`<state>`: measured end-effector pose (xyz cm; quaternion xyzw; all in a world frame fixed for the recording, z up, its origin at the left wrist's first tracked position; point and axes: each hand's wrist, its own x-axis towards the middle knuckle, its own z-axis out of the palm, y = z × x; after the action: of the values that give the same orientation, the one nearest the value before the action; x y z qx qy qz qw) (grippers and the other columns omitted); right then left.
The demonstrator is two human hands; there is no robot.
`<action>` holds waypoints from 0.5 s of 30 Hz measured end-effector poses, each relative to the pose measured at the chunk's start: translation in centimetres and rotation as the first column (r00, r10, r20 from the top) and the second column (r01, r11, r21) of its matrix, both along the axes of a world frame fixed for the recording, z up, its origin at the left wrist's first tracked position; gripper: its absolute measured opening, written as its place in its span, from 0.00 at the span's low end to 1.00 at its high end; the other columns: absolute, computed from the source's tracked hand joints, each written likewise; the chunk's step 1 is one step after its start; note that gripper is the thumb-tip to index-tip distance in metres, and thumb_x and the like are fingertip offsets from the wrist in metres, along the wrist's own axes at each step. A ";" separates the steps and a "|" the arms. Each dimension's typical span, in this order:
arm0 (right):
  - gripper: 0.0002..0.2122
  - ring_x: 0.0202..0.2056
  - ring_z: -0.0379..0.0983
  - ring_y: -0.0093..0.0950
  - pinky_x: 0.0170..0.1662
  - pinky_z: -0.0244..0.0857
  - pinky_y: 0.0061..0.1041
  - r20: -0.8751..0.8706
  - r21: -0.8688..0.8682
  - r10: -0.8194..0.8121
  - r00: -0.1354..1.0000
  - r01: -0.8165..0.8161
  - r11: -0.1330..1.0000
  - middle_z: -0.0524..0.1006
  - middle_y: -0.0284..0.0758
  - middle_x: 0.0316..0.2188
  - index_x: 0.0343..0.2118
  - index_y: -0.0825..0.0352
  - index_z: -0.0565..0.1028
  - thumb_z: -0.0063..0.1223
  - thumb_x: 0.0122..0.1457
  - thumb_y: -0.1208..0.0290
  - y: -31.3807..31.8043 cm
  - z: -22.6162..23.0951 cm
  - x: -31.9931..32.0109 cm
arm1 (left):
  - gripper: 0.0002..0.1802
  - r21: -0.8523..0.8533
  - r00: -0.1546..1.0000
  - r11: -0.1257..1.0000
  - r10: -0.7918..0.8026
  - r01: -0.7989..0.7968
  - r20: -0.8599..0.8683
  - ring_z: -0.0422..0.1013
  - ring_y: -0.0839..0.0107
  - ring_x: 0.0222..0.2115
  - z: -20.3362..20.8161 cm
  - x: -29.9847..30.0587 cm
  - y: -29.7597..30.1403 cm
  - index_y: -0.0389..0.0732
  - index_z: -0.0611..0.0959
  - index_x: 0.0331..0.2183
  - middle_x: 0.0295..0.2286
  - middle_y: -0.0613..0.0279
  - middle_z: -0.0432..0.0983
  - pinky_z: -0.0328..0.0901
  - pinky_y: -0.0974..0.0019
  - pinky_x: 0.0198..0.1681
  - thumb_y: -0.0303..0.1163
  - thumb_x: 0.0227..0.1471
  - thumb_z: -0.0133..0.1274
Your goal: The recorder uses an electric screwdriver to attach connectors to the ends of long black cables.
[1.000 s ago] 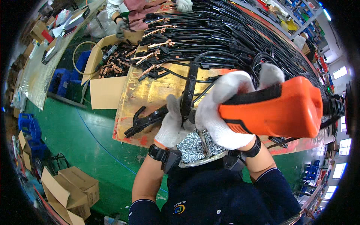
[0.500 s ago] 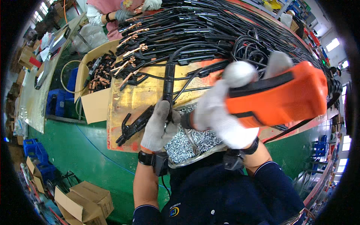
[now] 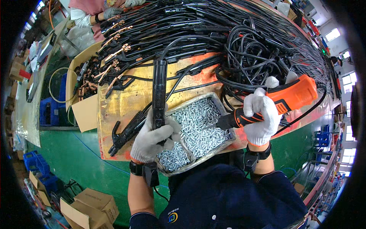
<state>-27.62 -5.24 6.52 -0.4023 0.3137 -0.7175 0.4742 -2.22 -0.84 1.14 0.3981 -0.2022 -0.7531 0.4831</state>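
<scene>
My left hand (image 3: 152, 140), in a white glove, is closed around a black ribbed tubular handle (image 3: 159, 84) that stands up from the fist, with a black cable looping from its top. Beside that hand lies a black clamp with a hooked jaw (image 3: 126, 138). My right hand (image 3: 262, 116), also gloved, grips an orange electric screwdriver (image 3: 295, 95). Its black nose points left, and the bit reaches over the small silver screws (image 3: 200, 118) in a divided tray (image 3: 225, 143). The tool's nose and the handle are apart.
Rows of black cables and holders (image 3: 190, 28) with copper ends cover the table's far side; a cable coil (image 3: 251, 57) lies behind the tray. A carton of copper parts (image 3: 85, 108) stands left. Across the table, another person's gloved hand (image 3: 113, 12) is near the copper ends.
My right hand and the screwdriver have moved right and down, away from the handle, bringing the bit over the screws. My left hand still holds the handle, slightly further left.
</scene>
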 end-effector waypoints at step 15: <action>0.38 0.23 0.65 0.24 0.26 0.66 0.26 0.163 0.007 0.055 0.985 -0.057 0.998 0.70 0.36 0.45 0.68 0.55 0.47 0.51 0.55 0.82 -0.9 0.2 -1.2 | 0.32 0.005 0.985 0.998 0.055 -0.055 -0.167 0.58 0.80 0.09 -1.3 0.2 -0.1 0.46 0.64 0.57 0.16 0.70 0.64 0.52 0.74 0.09 0.19 0.51 0.51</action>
<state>-28.79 -6.10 6.69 -0.3483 0.2664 -0.7325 0.5207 -1.98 -0.92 -0.18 0.3392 -0.1501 -0.7702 0.5189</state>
